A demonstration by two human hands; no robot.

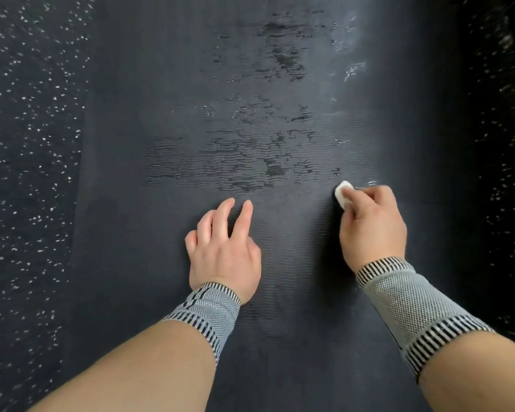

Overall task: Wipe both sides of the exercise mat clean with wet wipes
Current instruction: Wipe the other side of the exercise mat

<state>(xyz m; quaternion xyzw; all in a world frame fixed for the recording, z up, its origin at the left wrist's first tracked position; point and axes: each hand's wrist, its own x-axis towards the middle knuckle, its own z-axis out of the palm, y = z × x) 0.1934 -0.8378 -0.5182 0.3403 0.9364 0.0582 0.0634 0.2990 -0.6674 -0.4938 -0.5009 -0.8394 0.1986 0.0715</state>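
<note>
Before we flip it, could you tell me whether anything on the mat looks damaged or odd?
The exercise mat shows dark glossy patches ahead of the left hand. They look like wet streaks rather than tears, though blur leaves surface wear possible. The right hand grips a wet wipe on the mat.

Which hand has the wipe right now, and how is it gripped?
The right hand grips the wadded white wipe, fingers curled over most of it. The left hand holds nothing.
</note>
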